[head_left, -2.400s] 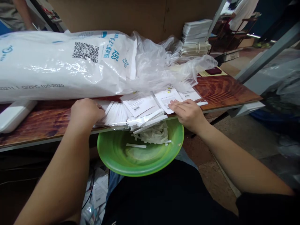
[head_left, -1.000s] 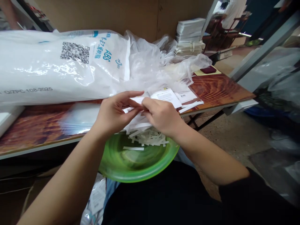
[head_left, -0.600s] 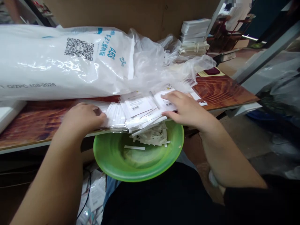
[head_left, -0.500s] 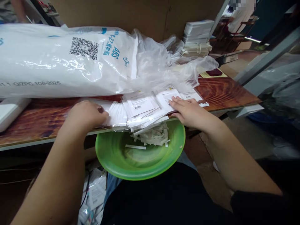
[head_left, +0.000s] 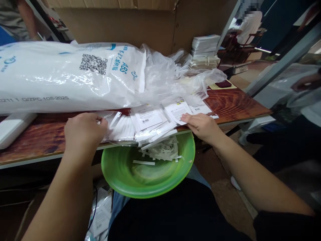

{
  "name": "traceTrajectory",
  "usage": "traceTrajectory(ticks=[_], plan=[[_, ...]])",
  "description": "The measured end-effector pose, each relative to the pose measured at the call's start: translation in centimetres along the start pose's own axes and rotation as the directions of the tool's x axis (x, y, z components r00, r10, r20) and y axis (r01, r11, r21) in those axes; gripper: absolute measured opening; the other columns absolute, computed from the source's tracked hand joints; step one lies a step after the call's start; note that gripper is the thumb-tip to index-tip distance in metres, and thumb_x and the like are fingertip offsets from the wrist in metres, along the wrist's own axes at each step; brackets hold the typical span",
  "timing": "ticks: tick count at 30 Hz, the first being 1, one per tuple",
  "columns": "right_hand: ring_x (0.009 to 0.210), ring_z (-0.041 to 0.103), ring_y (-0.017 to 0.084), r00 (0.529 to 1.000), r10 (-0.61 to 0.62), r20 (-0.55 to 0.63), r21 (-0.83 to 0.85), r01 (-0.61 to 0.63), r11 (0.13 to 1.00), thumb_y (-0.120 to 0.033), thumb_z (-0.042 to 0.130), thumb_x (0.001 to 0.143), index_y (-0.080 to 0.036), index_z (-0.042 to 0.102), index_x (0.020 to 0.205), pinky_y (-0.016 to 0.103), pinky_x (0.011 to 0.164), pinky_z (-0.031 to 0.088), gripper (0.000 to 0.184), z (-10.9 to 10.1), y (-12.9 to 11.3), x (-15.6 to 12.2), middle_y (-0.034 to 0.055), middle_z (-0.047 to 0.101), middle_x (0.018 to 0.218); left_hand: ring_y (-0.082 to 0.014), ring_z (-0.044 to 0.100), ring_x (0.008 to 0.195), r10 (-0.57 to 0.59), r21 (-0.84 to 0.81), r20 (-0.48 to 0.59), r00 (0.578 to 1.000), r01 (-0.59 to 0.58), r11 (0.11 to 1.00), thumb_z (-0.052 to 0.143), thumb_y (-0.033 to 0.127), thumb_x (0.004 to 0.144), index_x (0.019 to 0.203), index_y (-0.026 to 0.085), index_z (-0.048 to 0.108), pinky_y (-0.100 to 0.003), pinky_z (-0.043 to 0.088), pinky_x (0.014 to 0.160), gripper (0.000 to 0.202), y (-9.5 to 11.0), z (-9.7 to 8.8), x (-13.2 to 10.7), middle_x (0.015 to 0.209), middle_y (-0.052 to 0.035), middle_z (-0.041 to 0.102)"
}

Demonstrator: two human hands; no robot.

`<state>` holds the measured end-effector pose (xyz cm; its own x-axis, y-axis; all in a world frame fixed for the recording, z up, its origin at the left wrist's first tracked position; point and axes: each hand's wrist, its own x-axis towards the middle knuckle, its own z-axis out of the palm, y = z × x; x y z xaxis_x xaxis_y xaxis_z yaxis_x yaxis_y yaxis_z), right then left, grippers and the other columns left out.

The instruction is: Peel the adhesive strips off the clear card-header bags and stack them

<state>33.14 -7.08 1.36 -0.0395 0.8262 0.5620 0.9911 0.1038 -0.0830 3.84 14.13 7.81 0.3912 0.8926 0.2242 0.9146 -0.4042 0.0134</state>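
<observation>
My left hand is closed at the left end of a row of clear plastic sleeves, its fingertips pinching a sleeve's edge. White paper strips show through these sleeves. My right hand lies with outstretched fingers on the flat packets with white printed cards, at their right side. Between the hands, more carded packets overlap in a fanned pile along the table's front edge. Below them, a green plastic basin sits against my lap, holding a heap of short white strips.
A large white sack and crumpled clear plastic lie behind the packets on the wooden table. Stacked paper stands at the back by a metal post. Another person's hand shows at far right.
My left hand has drawn slightly left, and the plastic at its fingertips looks lifted. My right hand stays on the packets. The view has shifted, and a person has appeared at the right edge.
</observation>
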Motion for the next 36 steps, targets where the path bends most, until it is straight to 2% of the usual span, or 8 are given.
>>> traceTrajectory(ticks=[3,7,9,13,21,28,32,36], plan=[[0.104,0.066,0.018,0.998,0.065,-0.027,0.089,-0.062,0.994,-0.015,0.046,0.092,-0.021,0.066,0.116,0.034,0.093,0.054,0.032,-1.7,-0.2,-0.1,0.0048,0.069,0.115,-0.0242,0.062,0.083,0.196,-0.113,-0.265,0.944,-0.232,0.966,0.048,0.038,0.081,0.093,0.018,0.071,-0.036,0.046,0.078,0.032,2.4,-0.7,-2.0,0.092,-0.0089,0.069],[0.105,0.065,0.023,0.860,0.325,-0.393,0.248,-0.242,0.938,-0.014,0.049,0.089,-0.027,0.064,0.120,0.039,0.097,0.052,0.036,-3.8,-3.7,-0.3,0.0037,0.068,0.117,-0.0207,0.061,0.074,0.509,-0.266,-0.228,0.830,-0.556,0.788,0.051,0.033,0.082,0.076,0.018,0.071,-0.033,0.045,0.072,0.026,6.6,0.4,-2.5,0.082,-0.0077,0.068],[0.103,0.066,0.023,0.854,0.332,-0.400,0.419,-0.151,0.895,-0.012,0.054,0.087,-0.029,0.064,0.119,0.040,0.095,0.053,0.038,-3.9,-5.8,-0.4,0.0030,0.068,0.116,-0.0199,0.061,0.072,0.548,-0.399,-0.139,0.825,-0.553,0.731,0.057,0.033,0.078,0.074,0.018,0.072,-0.032,0.045,0.068,0.022,7.7,1.4,-1.8,0.082,-0.0076,0.068],[0.109,0.064,0.022,0.985,-0.007,-0.175,0.590,0.111,0.800,-0.008,0.051,0.086,-0.024,0.062,0.122,0.041,0.094,0.053,0.041,-3.5,-6.9,-0.4,0.0061,0.068,0.117,-0.0189,0.063,0.077,0.582,-0.612,0.021,0.813,-0.450,0.650,0.063,0.036,0.075,0.084,0.023,0.075,-0.030,0.047,0.070,0.021,7.2,2.3,-0.2,0.091,-0.0047,0.069],[0.117,0.059,0.017,0.988,-0.150,-0.023,0.240,0.151,0.959,-0.010,0.044,0.092,-0.021,0.061,0.117,0.036,0.094,0.045,0.033,-4.8,-5.2,-0.1,0.0063,0.067,0.119,-0.0174,0.063,0.082,0.663,-0.588,-0.039,0.747,-0.554,0.589,0.056,0.036,0.083,0.086,0.025,0.076,-0.030,0.049,0.077,0.024,6.8,1.7,-0.4,0.095,-0.0035,0.070],[0.110,0.059,0.021,0.949,-0.316,-0.009,-0.090,0.314,0.945,-0.012,0.042,0.094,-0.013,0.061,0.114,0.036,0.083,0.042,0.027,-1.8,-7.2,1.8,0.0119,0.065,0.119,-0.0214,0.066,0.089,0.711,-0.418,-0.095,0.696,-0.677,0.607,0.052,0.031,0.085,0.082,0.019,0.076,-0.033,0.050,0.081,0.028,8.6,0.9,-0.9,0.096,-0.0057,0.072],[0.092,0.057,0.023,0.973,-0.228,-0.036,-0.172,0.219,0.960,-0.013,0.042,0.093,-0.016,0.065,0.108,0.037,0.072,0.039,0.028,-1.0,-8.4,3.6,0.0129,0.065,0.107,-0.0197,0.066,0.092,0.703,-0.484,-0.108,0.703,-0.655,0.580,0.055,0.028,0.084,0.085,0.018,0.076,-0.029,0.050,0.082,0.024,8.7,0.6,-1.0,0.100,-0.0051,0.072],[0.081,0.054,0.019,0.991,-0.133,-0.023,-0.013,0.133,0.991,-0.015,0.043,0.093,-0.013,0.067,0.100,0.031,0.070,0.041,0.025,-0.8,-8.7,5.1,0.0095,0.062,0.087,-0.0171,0.066,0.092,0.710,-0.559,-0.120,0.694,-0.638,0.530,0.057,0.027,0.083,0.088,0.019,0.075,-0.026,0.049,0.084,0.021,8.5,-0.1,-1.1,0.102,-0.0036,0.072]])
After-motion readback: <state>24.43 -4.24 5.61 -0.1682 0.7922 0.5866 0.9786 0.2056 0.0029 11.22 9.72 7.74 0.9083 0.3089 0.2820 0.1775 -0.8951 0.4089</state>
